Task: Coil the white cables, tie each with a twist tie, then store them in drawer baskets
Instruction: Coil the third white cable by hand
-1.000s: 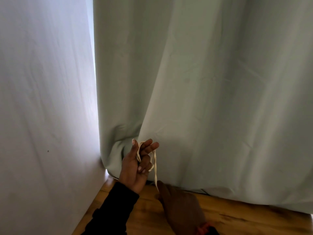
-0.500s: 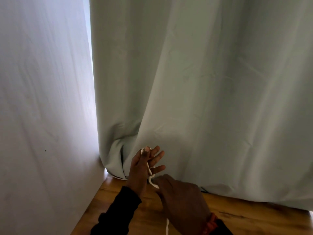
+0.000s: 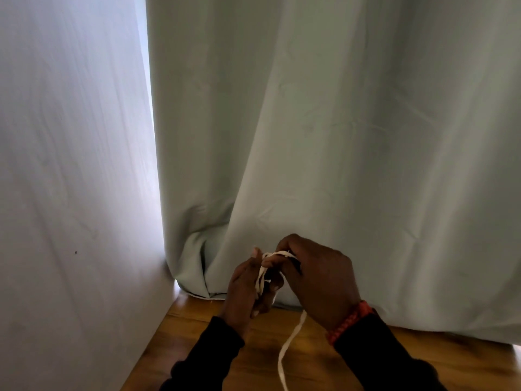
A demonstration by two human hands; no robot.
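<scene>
A flat white cable (image 3: 290, 338) is looped round the fingers of my left hand (image 3: 242, 292), which stands upright low in the middle of the view. Several loops cross the left fingers. My right hand (image 3: 318, 277) is raised beside it, its back toward me, pinching the cable at the top of the loops. The loose tail hangs down from between the hands and runs off the bottom edge. Both hands meet just in front of the curtain's hem. No twist tie or drawer basket is in view.
A pale green curtain (image 3: 338, 136) hangs across the back and right. A white fabric panel (image 3: 70, 179) fills the left side. A wooden surface (image 3: 197, 328) lies beneath the hands.
My right hand has risen from below the left hand to its fingertips, carrying the cable up and over them. The left hand has dropped a little and turned more edge-on.
</scene>
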